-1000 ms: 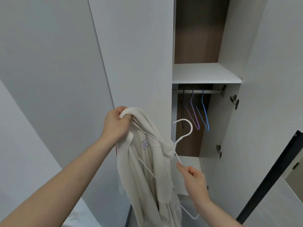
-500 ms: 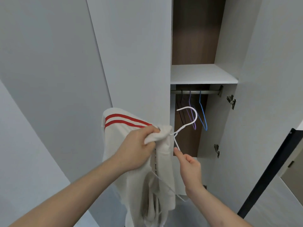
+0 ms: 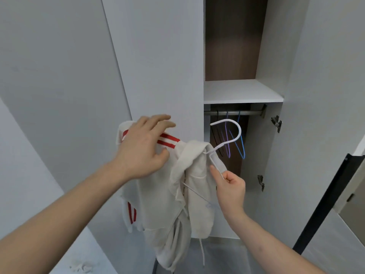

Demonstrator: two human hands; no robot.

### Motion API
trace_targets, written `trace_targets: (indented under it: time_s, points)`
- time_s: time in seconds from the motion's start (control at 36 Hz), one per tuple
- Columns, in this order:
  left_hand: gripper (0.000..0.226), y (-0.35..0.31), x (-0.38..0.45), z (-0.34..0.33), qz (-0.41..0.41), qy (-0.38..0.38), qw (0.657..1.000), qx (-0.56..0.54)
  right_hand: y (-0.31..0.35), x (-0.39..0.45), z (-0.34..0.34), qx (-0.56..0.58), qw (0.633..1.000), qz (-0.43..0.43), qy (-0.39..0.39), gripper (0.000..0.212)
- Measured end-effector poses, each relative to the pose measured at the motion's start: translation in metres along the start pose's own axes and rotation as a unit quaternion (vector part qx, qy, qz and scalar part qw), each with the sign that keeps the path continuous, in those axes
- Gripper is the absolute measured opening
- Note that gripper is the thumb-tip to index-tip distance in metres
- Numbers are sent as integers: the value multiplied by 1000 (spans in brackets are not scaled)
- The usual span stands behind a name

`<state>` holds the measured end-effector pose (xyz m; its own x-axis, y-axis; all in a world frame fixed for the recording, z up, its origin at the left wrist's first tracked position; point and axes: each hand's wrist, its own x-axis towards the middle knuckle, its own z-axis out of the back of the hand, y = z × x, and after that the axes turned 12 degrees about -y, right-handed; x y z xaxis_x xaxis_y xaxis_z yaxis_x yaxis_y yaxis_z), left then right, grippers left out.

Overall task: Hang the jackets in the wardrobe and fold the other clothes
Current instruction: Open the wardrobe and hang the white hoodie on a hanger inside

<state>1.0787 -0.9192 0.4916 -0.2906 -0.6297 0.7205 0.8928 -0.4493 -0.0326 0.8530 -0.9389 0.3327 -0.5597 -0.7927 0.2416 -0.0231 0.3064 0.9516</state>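
Two bare, sleeveless forearms [image 3: 69, 210]

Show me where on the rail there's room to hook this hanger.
The rail is bare on its right stretch, between the blue hanger and the bracket. Its left part is crowded: black hanger, purple hanger and blue one sit close together. The right hand pinches the white hanger just in front of them. The shelf above is also bare.

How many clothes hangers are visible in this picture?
4. A white hanger carries the jacket, held by the right hand. Black, purple and blue hangers hang on the wardrobe rail; others may be hidden.
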Motion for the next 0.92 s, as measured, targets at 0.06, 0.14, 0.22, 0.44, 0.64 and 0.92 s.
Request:
trace_targets:
  time_s: [0.06,0.14,0.22,0.44,0.64,0.92]
  points:
    - [44,7,11,-3,-26,37,998,54,8,2,0,-8,1000,8,5,66]
    - [22,10,23,-13,-19,49,995,89,13,7,6,-21,1000,5,16,64]
    - [39,14,28,-22,18,13,995,98,10,11,19,-30,997,40,62,47]
    - [45,22,34,-32,123,-15,990,71,-58,-7,63,-104,993,-16,-53,59]
    - [48,16,40,-32,143,-32,988,47,-96,-55,52,-165,949,-172,205,74]
    - [44,24,42,2,128,-83,987,41,-79,11,34,-177,965,-101,164,19]
